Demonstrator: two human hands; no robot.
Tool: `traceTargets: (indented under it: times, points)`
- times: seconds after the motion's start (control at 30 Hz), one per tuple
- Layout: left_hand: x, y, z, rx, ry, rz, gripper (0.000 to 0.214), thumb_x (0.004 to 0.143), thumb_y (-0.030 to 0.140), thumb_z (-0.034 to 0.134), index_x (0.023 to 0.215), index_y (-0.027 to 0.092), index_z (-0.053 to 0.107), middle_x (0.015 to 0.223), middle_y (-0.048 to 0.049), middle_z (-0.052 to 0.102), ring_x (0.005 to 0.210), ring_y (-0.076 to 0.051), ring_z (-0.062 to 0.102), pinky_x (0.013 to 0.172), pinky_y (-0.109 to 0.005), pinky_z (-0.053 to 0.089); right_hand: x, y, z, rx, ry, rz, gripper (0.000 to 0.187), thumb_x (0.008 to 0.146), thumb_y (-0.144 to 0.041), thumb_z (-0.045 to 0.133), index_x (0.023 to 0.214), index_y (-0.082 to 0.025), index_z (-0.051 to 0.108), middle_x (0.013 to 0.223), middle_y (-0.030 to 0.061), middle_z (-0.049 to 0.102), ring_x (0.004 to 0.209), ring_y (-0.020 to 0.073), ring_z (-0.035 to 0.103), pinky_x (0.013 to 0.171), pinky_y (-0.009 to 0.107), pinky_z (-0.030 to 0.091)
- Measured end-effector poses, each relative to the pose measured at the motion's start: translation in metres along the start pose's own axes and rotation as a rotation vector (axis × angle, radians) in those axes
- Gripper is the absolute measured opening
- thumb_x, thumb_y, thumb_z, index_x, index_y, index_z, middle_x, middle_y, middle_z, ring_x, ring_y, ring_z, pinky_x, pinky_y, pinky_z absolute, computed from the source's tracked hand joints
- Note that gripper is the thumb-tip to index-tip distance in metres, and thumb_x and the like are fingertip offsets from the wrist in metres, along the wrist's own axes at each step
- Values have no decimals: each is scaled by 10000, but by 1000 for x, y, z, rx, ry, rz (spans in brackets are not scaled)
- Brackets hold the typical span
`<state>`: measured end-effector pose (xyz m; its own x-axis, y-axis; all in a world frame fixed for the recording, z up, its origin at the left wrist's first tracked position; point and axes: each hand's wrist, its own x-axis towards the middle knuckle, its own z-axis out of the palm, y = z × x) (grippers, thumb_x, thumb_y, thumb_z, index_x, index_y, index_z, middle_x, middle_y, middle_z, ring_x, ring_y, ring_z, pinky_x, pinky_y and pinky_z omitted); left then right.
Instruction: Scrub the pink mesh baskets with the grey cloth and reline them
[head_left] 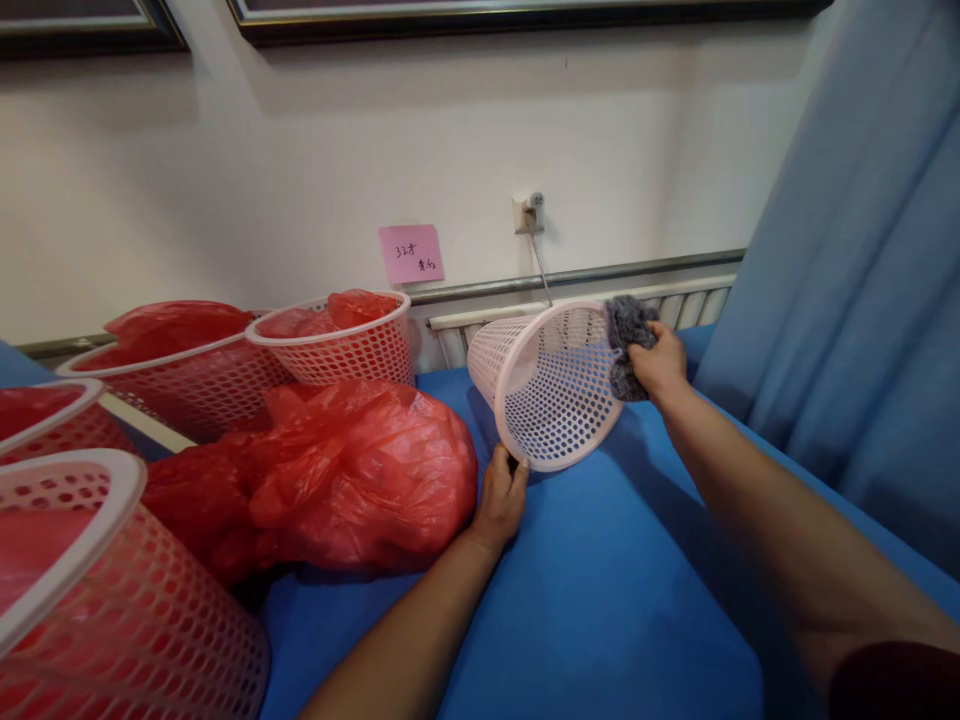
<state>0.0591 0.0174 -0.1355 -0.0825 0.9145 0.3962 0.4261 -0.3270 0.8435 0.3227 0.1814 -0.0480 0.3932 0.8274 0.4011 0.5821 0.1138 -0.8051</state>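
Note:
A pale pink perforated plastic wastebasket is tipped on its side on the blue-covered surface, its mouth facing me. My left hand pinches the lower left of its rim between thumb and fingers. In my right hand is a bunched grey cloth, held against the right side of the same rim. The basket has no bag in it, and its holed inner wall shows. Just left of my left hand lies a full-looking red plastic bag; its contents cannot be made out.
Several similar baskets lined with red bags stand to the left, including a near basket and a back basket. Behind are a radiator, a wall socket with a plug and a pink note. A blue curtain hangs right.

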Motion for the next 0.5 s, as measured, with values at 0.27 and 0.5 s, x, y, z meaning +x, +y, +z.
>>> traceTargets:
  times: [0.27, 0.5]
  points:
    - [2, -5, 2, -54, 17, -8, 255, 944, 353, 557, 1128, 179, 588, 1137, -92, 707, 1102, -240, 657, 1017, -416, 497, -89, 77, 19, -67, -265, 127, 422, 738, -213, 585, 1149, -159, 658, 901, 72, 736, 781, 225, 699, 728, 327, 565]
    - [4, -2, 3, -91, 35, -10, 278, 933, 369, 573, 1138, 185, 602, 1151, -83, 703, 1102, -237, 653, 1024, -398, 488, -146, 40, 20, -54, -603, -108, 386, 716, -144, 657, 1090, -218, 712, 1044, 64, 726, 968, 221, 694, 926, 345, 529]
